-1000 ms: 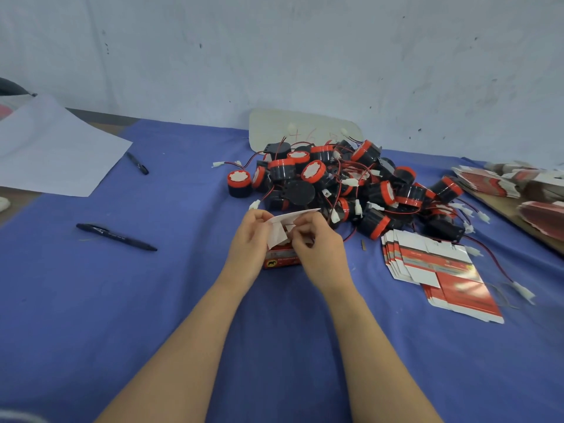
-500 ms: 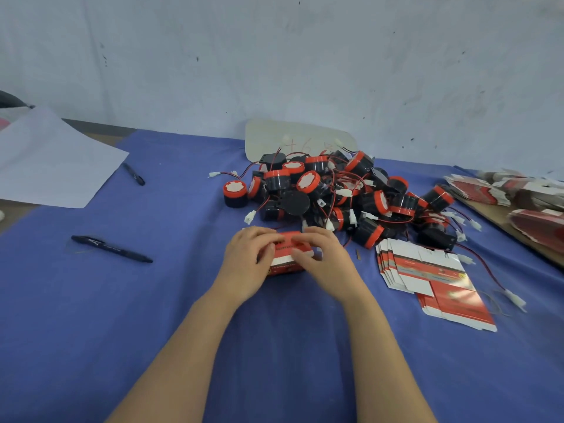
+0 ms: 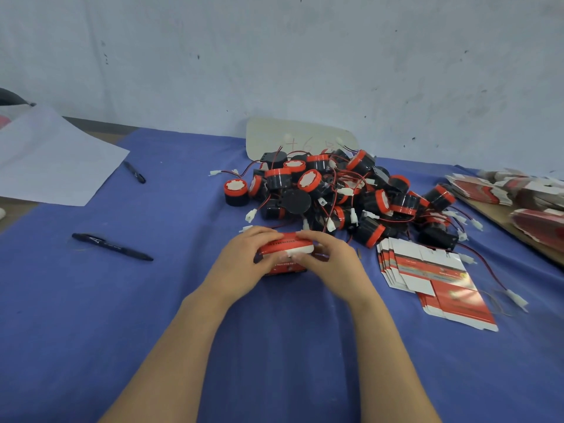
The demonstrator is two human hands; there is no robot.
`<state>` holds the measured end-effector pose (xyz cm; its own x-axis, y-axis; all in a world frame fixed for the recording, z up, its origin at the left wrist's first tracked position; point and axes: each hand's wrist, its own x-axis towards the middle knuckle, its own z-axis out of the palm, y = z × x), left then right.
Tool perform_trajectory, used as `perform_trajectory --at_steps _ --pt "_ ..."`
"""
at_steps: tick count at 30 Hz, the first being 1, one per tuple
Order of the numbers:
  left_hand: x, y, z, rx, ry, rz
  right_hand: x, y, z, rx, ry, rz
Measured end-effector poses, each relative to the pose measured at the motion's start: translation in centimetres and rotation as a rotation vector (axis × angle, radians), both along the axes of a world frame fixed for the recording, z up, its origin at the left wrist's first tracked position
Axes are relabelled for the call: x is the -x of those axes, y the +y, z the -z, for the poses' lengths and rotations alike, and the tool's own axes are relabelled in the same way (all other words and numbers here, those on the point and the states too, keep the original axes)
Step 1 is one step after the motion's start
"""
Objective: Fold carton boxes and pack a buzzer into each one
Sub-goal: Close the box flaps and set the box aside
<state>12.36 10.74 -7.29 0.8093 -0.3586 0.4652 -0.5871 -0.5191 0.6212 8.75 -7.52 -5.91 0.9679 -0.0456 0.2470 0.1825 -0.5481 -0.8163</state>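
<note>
Cloth [image 3: 91, 315] in blue is covering the desk [image 3: 15, 212], and a heap of buzzers [image 3: 335, 190] is lying toward its far side. Flat cartons [image 3: 427, 270] are fanning out just right of the heap. Just before the heap, the left grip [image 3: 241, 264] and right grip [image 3: 332, 261] are both curling round a red box [image 3: 287, 246]. A pen [image 3: 111, 247] is lying well left.

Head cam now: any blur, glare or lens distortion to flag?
Head view: flat, bluish light with only soft shadows; far-right carton pile smeared with blur; sheen on the flat carton stack; wide-angle stretch toward the frame edges; print on the held carton box is soft and unreadable.
</note>
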Motion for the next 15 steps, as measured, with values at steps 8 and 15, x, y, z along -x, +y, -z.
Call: perform_trajectory --at_steps 8,15 --pt "-0.1 -0.4 0.3 0.077 0.004 -0.037 -0.5 0.9 0.2 -0.113 -0.020 0.073" --pt "0.1 -0.7 0.2 0.166 0.066 -0.048 -0.6 1.2 0.5 -0.149 -0.025 0.126"
